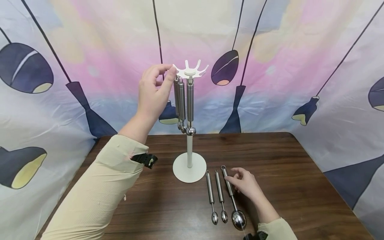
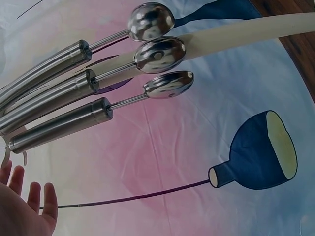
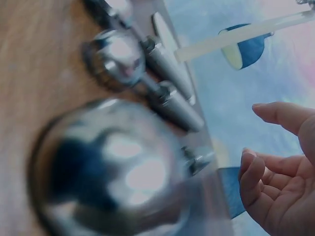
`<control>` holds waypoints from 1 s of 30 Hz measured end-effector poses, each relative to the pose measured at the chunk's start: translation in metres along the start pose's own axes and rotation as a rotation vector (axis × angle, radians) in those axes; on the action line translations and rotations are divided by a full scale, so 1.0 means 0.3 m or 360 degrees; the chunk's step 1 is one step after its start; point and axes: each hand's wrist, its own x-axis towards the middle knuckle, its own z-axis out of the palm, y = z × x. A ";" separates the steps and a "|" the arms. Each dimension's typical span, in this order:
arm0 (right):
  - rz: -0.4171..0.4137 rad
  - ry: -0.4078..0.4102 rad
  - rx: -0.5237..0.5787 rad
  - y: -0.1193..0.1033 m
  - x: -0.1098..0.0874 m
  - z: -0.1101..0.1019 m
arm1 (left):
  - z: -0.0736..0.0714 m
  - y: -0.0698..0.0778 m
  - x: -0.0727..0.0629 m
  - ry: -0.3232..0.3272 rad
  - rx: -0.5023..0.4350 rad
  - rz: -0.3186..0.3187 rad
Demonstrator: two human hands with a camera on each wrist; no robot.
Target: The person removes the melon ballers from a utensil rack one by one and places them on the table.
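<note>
My left hand (image 1: 154, 88) is raised at a white hanging rack (image 1: 189, 160), thumb and index finger pinching the tip of one top hook. Its other fingers (image 2: 49, 206) stand apart in the left wrist view. Three steel melon ballers (image 2: 160, 54) hang from the rack by their handles, bowls down. On the table, my right hand (image 1: 247, 183) hovers beside a large steel scoop (image 1: 239, 219), thumb overlapping its handle in the head view. In the right wrist view, a gap shows between that thumb (image 3: 275, 113) and the fingers. Two smaller melon ballers (image 1: 214, 217) lie left of the scoop.
The rack's round white base (image 1: 181, 171) stands on the dark wooden table (image 1: 144, 206), just beyond the handles of the lying tools. Several upturned hooks (image 1: 198, 64) on its top carry nothing. A patterned cloth (image 1: 120, 66) hangs closely behind and beside the table.
</note>
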 end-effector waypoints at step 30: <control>-0.0558 0.0038 0.0445 -0.419 0.098 -0.142 | -0.003 0.013 -0.001 -0.0054 -0.0165 -0.0036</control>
